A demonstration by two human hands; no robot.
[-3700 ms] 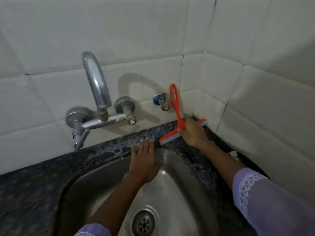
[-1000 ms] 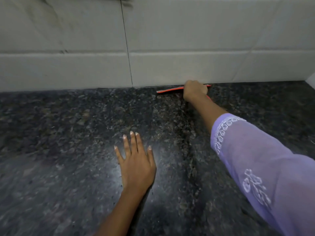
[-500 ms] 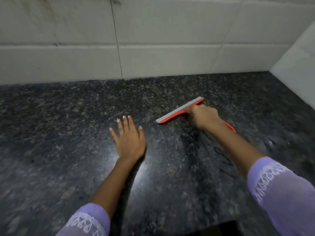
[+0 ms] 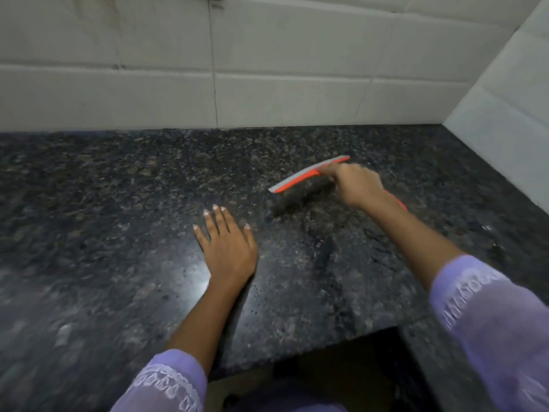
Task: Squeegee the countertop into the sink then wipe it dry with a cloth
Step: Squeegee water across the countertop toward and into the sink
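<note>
Drawn nearer from the far wall, the squeegee skims the tabletop, right hand gripping its handle; left hand lies flat, bracing.

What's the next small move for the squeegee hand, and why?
Probably keep drawing the squeegee toward the counter's front edge. The right hand grips its handle with the blade across the dark granite countertop, away from the wall; the left hand rests flat beside that path.
</note>
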